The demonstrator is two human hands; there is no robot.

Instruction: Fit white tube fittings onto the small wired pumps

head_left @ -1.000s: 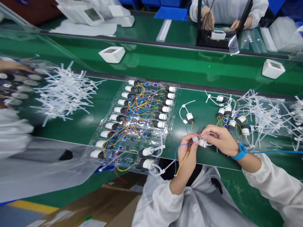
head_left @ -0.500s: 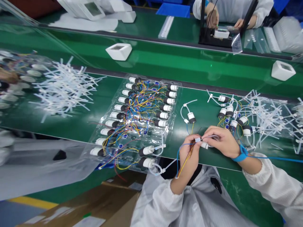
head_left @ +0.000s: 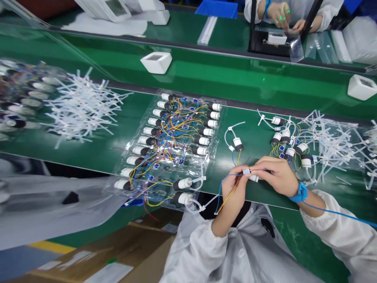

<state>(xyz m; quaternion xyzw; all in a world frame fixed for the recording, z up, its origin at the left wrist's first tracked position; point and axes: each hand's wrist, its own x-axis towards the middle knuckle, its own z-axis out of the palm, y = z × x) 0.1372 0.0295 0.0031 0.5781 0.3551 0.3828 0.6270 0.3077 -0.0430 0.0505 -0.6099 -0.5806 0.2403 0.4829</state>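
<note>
My left hand [head_left: 234, 188] is closed on a small silver-white box-shaped valve [head_left: 246, 171], with blue, yellow and red wires trailing down past the wrist. My right hand [head_left: 275, 175] pinches at the valve's right end, on a thin translucent tube mostly hidden by the fingers. Just below the fingertips shows the white end of a small motor pump [head_left: 253, 178]. Behind my hands lies another black-and-white pump [head_left: 238, 144] with a curved tube. Several pumps with tubes [head_left: 290, 153] are grouped beyond my right hand.
Left of my hands, a clear plastic tray [head_left: 210, 157] holds rows of wired pumps. Piles of translucent tube pieces [head_left: 85, 108] [head_left: 335, 143] lie on both sides. White housings [head_left: 157, 63] stand on the green strip behind. A co-worker's hands [head_left: 279, 15] are across the line. A blue wrist cord [head_left: 338, 212] trails right.
The white housings have shifted right along the strip. My hands stay close together around the valve, and less of the tube shows in my right fingers. The co-worker's hand across has moved right.
</note>
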